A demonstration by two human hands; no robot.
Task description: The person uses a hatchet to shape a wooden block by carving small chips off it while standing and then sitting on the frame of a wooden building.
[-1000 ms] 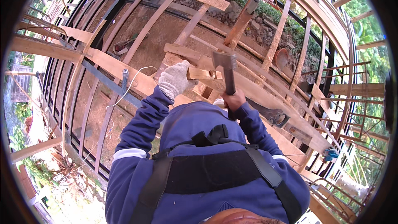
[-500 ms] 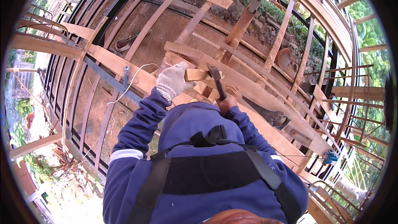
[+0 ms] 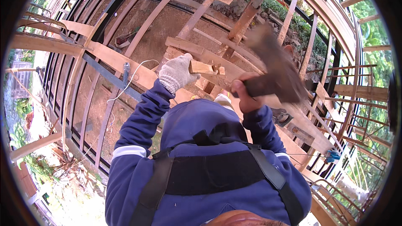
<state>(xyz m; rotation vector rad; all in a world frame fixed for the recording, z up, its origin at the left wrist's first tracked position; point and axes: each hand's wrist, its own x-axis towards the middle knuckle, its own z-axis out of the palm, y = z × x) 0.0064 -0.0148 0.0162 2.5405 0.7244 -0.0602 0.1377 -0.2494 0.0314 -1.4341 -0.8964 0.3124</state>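
My left hand (image 3: pixel 178 73), in a pale knitted glove, is closed around one end of a short wood block (image 3: pixel 202 68). The block's other end, to the right, is notched and ragged. My bare right hand (image 3: pixel 249 94) is wrapped around the dark grip of a hatchet (image 3: pixel 282 65). Motion smears the hatchet; its broad head is raised to the right, apart from the block. Under both hands runs a wide wooden plank (image 3: pixel 192 50).
A handsaw (image 3: pixel 281 117) lies on the boards to the right. On the left, a dark tool (image 3: pixel 126 73) rests on a board beside a white cord (image 3: pixel 136 75). Spaced joists (image 3: pixel 153 25) leave gaps over brown soil. A slanting post (image 3: pixel 247 16) stands ahead.
My right hand has swung the hatchet up and rightward, off the wood block's end. The left hand still grips the block in nearly the same place.
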